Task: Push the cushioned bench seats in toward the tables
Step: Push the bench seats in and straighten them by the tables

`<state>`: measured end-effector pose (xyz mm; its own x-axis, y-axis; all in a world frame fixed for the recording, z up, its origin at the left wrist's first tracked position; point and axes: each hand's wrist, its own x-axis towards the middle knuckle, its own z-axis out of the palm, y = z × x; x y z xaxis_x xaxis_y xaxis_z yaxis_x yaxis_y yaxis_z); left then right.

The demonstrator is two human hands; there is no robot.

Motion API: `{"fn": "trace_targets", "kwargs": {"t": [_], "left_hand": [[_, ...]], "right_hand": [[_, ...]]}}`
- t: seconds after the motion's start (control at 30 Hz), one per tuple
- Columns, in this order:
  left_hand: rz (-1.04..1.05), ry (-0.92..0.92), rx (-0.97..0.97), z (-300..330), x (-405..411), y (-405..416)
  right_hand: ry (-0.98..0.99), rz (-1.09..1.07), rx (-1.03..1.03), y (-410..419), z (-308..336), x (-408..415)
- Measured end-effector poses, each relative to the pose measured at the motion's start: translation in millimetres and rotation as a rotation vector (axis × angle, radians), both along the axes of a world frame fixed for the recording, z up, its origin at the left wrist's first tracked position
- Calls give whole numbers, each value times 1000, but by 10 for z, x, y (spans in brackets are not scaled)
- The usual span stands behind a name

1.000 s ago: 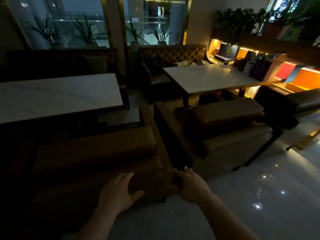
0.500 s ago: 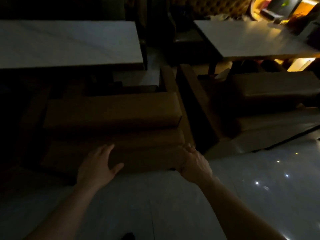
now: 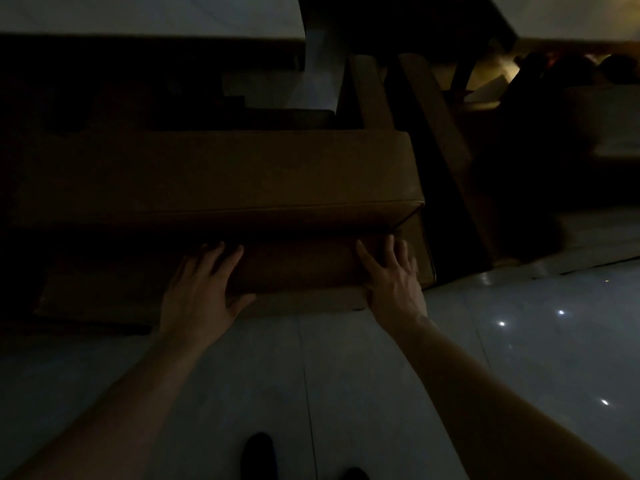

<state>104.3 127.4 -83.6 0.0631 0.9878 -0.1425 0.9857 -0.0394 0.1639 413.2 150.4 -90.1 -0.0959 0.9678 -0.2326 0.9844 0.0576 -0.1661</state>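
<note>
Here, very dim light. Both hands lie flat on the near face of a brown cushioned bench (image 3: 221, 174), below its top cushion. Left hand (image 3: 199, 291): fingers straight and spread, palm against the lower pad near the middle of the near edge, thumb splayed right; it presses and grips nothing. Right hand (image 3: 393, 277): fingers likewise straight and spread, set at the bench's near right corner, fingertips reaching up to the seam under the top cushion; also pressing, not gripping. Both forearms run in from the bottom of the view, bare.

The bench sits directly ahead of the hands, long side across the view, its far edge toward a pale table (image 3: 149, 15) at the top left. The dark gap between bench and table hides the table's legs and base. The bench's near edge rests on the pale tiled floor (image 3: 519, 358).

Count: two hands, both on the one bench. Two benches in view; the second bench (image 3: 588, 133) stands to the right, well apart from the hands, blurred and mostly in shadow. Two tables; the second table (image 3: 571, 15) shows only as a pale corner at the top right. Between the benches, two brown slanted panels (image 3: 367, 91), side by side. A dark shoe (image 3: 258, 455) at the bottom edge, and part of another beside it.
</note>
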Motion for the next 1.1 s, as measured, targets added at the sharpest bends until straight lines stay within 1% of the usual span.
{"fn": "trace_targets", "kwargs": {"t": [0.1, 0.3, 0.53, 0.8, 0.93, 1.1], "left_hand": [[47, 16, 5, -7, 46, 63], [61, 62, -20, -14, 71, 133], [79, 40, 20, -59, 253, 210], [88, 24, 35, -82, 270, 233], [78, 22, 10, -46, 279, 228], [102, 73, -132, 271, 461, 295]], "right_hand": [[34, 0, 18, 21, -62, 4], [22, 36, 6, 89, -47, 40], [15, 36, 23, 266, -28, 200], [44, 14, 46, 240, -95, 214], [9, 28, 13, 237, -42, 223], [-31, 26, -93, 244, 318, 216]]}}
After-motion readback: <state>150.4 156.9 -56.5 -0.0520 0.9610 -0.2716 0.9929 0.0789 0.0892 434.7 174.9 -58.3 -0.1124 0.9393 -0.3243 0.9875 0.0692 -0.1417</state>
